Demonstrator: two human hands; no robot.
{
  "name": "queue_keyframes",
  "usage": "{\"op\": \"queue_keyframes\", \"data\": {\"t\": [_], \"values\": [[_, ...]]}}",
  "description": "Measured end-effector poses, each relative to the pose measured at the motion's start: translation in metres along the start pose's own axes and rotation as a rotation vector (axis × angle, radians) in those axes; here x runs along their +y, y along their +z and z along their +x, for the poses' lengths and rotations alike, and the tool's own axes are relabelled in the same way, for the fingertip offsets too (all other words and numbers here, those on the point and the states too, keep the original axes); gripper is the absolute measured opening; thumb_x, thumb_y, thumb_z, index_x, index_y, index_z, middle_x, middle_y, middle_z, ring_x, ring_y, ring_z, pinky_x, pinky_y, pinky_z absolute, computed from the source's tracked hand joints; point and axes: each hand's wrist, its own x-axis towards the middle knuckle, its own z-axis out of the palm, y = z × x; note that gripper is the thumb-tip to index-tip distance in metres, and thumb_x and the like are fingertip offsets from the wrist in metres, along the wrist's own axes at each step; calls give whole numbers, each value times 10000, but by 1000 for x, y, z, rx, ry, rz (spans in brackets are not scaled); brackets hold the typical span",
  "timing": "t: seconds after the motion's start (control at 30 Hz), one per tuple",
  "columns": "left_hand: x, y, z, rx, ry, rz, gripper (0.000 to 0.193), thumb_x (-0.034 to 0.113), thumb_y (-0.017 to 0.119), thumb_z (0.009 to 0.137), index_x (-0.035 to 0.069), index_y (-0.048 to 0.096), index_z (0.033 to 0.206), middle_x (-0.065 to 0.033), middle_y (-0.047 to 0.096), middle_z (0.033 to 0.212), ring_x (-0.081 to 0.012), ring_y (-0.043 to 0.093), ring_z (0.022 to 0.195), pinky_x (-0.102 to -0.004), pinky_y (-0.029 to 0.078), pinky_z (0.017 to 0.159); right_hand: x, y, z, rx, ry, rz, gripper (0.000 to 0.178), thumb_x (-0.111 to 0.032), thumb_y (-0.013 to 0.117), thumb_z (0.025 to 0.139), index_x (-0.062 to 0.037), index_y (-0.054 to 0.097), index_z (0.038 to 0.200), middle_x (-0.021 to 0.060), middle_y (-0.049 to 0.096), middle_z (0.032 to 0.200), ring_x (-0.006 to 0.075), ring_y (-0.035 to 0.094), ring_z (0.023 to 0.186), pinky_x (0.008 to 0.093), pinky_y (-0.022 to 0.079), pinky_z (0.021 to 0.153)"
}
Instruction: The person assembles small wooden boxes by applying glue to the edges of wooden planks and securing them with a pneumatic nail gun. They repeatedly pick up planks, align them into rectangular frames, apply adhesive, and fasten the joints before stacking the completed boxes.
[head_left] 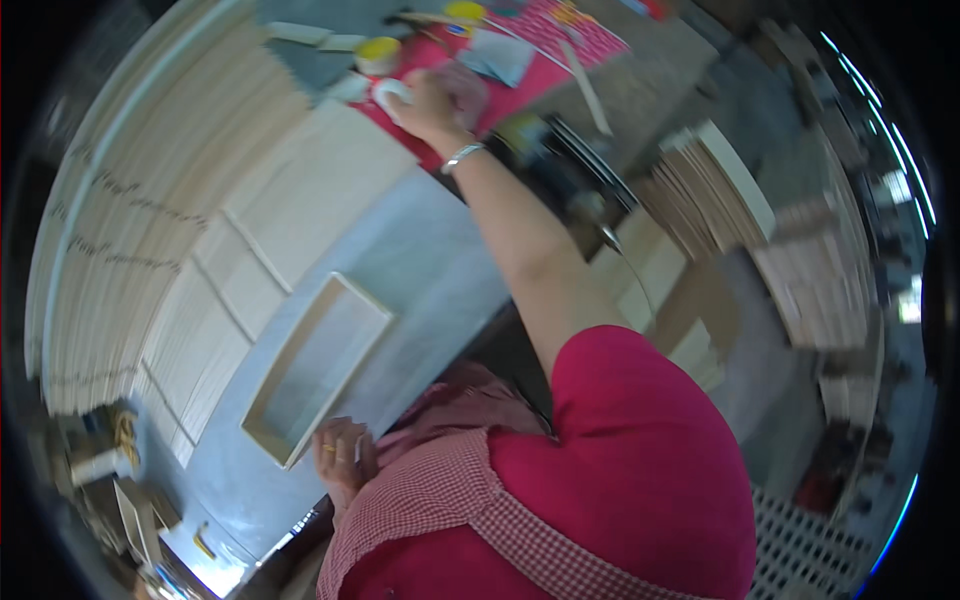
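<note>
My right arm stretches to the far side of the table, where my right hand (435,108) closes on a small white round thing (392,96). Blur hides what kind of thing it is. Beneath that hand lies a red cloth (510,95), with a yellow-rimmed tub (378,57) just beyond. Close to my body, my left hand (343,455) has its fingers curled, at the near corner of a shallow rectangular wooden frame (380,315). A bit of something pale shows at these fingers, too small to name. The frame lies on the grey-blue tabletop (440,250).
Tall stacks of pale wooden strips (140,220) and flat boards (290,190) line the left side. A dark machine (575,155) stands right of my reaching forearm. More stacked boards (700,195) are farther right. A pale folded cloth (500,58) lies on the red cloth.
</note>
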Motion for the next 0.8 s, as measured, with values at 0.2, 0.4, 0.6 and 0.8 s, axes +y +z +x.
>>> {"op": "queue_keyframes", "data": {"t": [0.2, 0.4, 0.6, 0.8], "values": [[1, -5, -4, -24, -259, -74, 114, -31, 589, 872, 10, 545, 776, -144, 604, 841, -335, 650, 885, -442, 510, 771, -33, -179, -126, 651, -132, 69, 255, -116, 761, 812, -40, 654, 1030, 161, 660, 1004, 345, 647, 929, 423, 508, 841], [4, -9, -11, -42, -407, -122, 295, 114, 520, 1015, -1, 541, 745, -125, 581, 768, -296, 584, 745, -399, 441, 626, 156, -329, -314, 598, 700, -749, 560, -344, 820, 799, 2, 627, 1195, 229, 630, 1209, 365, 605, 1154, 478, 514, 938], [18, -4, -6, -69, -82, -178, 233, 95, 591, 980, -18, 583, 777, -133, 594, 757, -297, 598, 750, -406, 460, 658, 181, -303, -372, 51, 1451, -613, 1030, -610, 811, 735, 77, 434, 1404, 289, 486, 1409, 427, 488, 1342, 489, 470, 1067], [36, -3, -8, -50, -222, -175, 194, 46, 611, 950, -30, 576, 774, -150, 602, 768, -316, 602, 762, -423, 474, 691, 196, -308, -390, 171, 1454, -590, 1057, -606, 816, 711, 102, 443, 1400, 330, 510, 1397, 423, 520, 1328, 490, 462, 1080]]}}
